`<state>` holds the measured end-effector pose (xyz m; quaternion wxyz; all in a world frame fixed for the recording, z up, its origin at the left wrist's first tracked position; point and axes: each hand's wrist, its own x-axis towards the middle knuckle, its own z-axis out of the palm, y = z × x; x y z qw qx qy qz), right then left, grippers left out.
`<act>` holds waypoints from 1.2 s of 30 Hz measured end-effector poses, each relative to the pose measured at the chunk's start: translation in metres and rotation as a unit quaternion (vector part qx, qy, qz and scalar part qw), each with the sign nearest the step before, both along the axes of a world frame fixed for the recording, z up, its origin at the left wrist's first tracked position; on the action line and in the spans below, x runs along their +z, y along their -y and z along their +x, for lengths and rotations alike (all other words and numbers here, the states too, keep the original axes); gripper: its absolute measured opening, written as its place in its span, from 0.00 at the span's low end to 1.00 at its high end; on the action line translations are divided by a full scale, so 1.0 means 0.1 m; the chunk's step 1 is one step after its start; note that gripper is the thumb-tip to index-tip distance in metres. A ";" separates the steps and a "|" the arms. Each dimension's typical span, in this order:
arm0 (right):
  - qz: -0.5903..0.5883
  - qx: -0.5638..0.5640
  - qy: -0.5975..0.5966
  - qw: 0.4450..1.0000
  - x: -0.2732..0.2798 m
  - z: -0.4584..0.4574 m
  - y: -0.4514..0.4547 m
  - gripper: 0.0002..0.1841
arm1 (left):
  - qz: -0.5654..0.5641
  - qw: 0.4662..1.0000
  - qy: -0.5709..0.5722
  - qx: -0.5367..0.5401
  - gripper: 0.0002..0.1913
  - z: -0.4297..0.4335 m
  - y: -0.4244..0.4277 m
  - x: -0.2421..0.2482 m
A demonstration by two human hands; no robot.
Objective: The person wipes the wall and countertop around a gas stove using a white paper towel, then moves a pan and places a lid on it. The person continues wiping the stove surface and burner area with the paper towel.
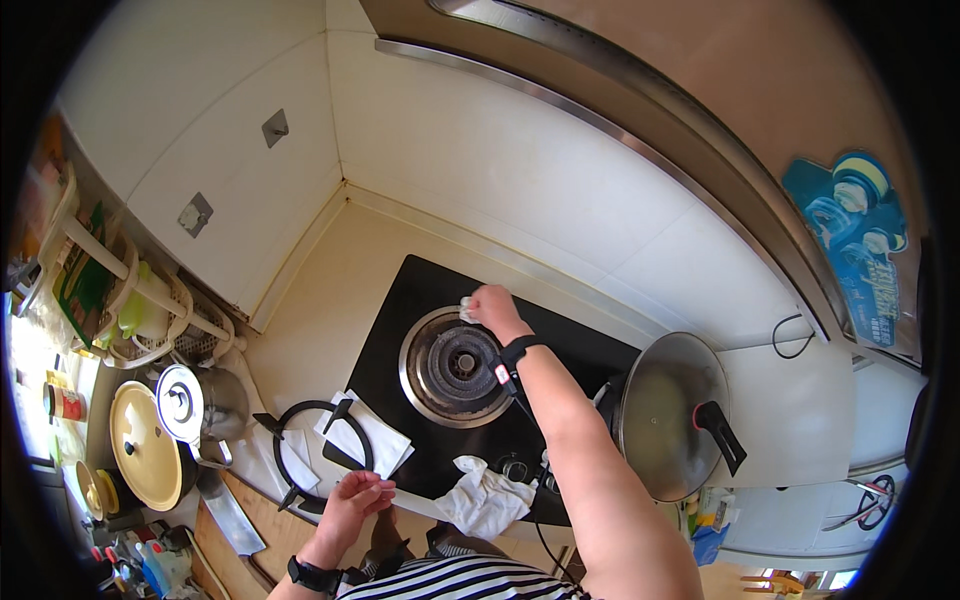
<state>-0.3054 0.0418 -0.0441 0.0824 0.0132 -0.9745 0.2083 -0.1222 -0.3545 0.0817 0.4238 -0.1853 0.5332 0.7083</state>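
Observation:
My right hand (496,309) is closed on a small white wipe (469,310) at the back rim of a round gas burner (459,366), set in a black glass cooktop (412,300). My left hand (358,501) hangs near the cooktop's front left edge, fingers curled and slightly apart, with nothing visible in it. Just beyond it, a black pan support (279,450) lies partly over folded white paper towels (375,439). A crumpled white cloth or towel (487,499) rests on the front edge beside a control knob (514,468).
A lidded pan (667,420) stands at the right of the cooktop. On the left are a steel pot (225,401), a yellow-lidded pot (142,450), a cleaver (231,516) and a wooden board (289,525). A range hood (600,124) overhangs the back wall.

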 end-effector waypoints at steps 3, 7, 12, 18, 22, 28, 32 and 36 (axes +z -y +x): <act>0.170 -0.108 0.104 0.974 0.15 0.48 -0.19 0.07 | 0.023 0.998 -0.039 -0.044 0.07 -0.08 -0.07 0.04; 0.022 -0.166 0.151 0.974 0.21 0.87 -0.27 0.06 | 0.041 0.993 -0.065 -0.094 0.10 -0.16 -0.16 -0.08; 0.089 -0.015 0.040 0.995 -0.01 0.00 -0.06 0.04 | -0.157 0.916 -0.244 -0.278 0.26 -0.13 -0.31 -0.38; 0.037 -0.027 0.036 0.998 -0.01 0.10 -0.05 0.02 | -0.257 0.805 -0.414 -0.338 0.33 -0.15 -0.60 -0.66; 0.006 -0.130 0.134 0.982 0.22 0.75 -0.30 0.03 | -0.343 0.662 -0.523 -0.414 0.37 -0.31 -0.75 -0.76; 0.047 -0.038 0.038 0.997 0.08 0.20 -0.11 0.05 | -0.353 0.513 -0.554 -0.553 0.42 -0.41 -0.77 -0.87; 0.077 0.174 0.009 0.982 0.05 -0.43 0.18 0.04 | -0.348 0.482 -0.561 -0.576 0.42 -0.42 -0.74 -0.92; 0.087 0.273 0.062 0.956 0.21 -0.51 0.42 0.05 | -0.387 0.413 -0.584 -0.582 0.42 -0.37 -0.81 -0.93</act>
